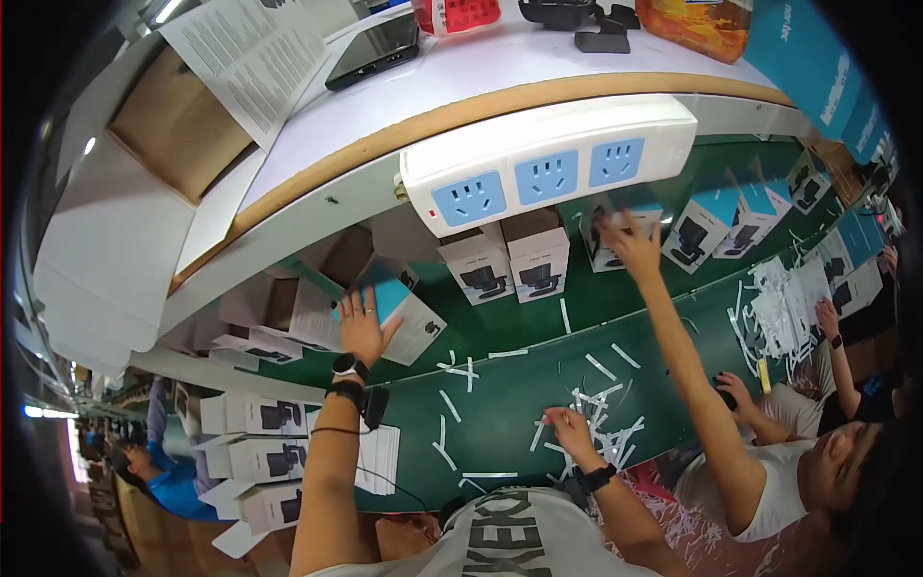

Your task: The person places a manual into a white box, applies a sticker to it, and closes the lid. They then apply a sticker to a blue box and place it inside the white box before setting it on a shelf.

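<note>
My left hand (363, 329), with a watch and a small black device strapped at the wrist, lies with spread fingers against a white and blue carton (415, 325). The carton leans on the green surface beside other boxes. Lower down, my right hand (574, 435) wears a black wristband and hovers by scattered white paper strips (608, 423). Its fingers are curled together; whatever is between them is too small to make out. A co-worker's hand (633, 248) reaches from the right to a carton (606, 231) under the shelf.
A white power strip (548, 159) is fixed along the shelf edge (500, 96). Several cartons (538, 262) stand below it. White boxes (264, 459) are stacked at the lower left, by a pile of white sheets (378, 462). A phone (373, 50) lies on the shelf. Co-workers sit at the right.
</note>
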The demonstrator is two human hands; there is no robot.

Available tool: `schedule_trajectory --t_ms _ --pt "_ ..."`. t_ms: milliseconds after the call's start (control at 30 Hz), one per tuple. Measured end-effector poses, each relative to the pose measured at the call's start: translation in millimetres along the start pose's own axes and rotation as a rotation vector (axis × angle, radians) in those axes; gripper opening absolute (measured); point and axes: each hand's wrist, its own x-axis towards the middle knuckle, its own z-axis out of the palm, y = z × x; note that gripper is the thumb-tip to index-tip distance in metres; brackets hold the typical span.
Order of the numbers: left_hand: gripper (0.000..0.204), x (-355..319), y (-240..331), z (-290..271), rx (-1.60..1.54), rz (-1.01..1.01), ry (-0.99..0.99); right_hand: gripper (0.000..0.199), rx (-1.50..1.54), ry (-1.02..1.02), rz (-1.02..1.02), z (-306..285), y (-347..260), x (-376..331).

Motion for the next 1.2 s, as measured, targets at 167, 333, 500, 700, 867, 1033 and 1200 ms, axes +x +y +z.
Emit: schedule_trajectory --t_ms 167,333,500,700,867,1033,1200 --pt "0.07 20.5 66.8 -33.6 -0.258 0.024 0.243 0.024 0.096 0.119 0.239 -7.4 5.0 -48.6" --pt "0.05 123.5 149.4 -43.2 -0.4 -0.047 -0.218 0.026 0.033 0.173 0.208 -13.8 10.3 -81.1" --pt "0.019 115.6 135.9 -7.3 -0.542 -0.089 -0.069 0.024 -0.008 0.071 0.155 18.8 -20.2 -91.8" --pt "0.018 -21.0 103.2 -67.2 -0.685 0.269 0.043 0.024 -0.105 0.051 0.1 25.8 -72.8 -109.0" --pt "0.017 -98.6 64.6 -125.2 -0.949 0.28 -0.071 0.026 -0.132 0.132 -0.242 61.9 -114.7 -73.0" --pt "0.019 -123.5 59.3 -167.1 -0.993 0.39 -0.1 0.045 -0.234 0.264 -0.415 101.8 -165.9 -0.3" --pt "0.02 -169.2 51.8 -168.0 -1.21 0.04 0.082 0.048 -0.656 0.189 -0.795 85.3 -135.9 34.0"
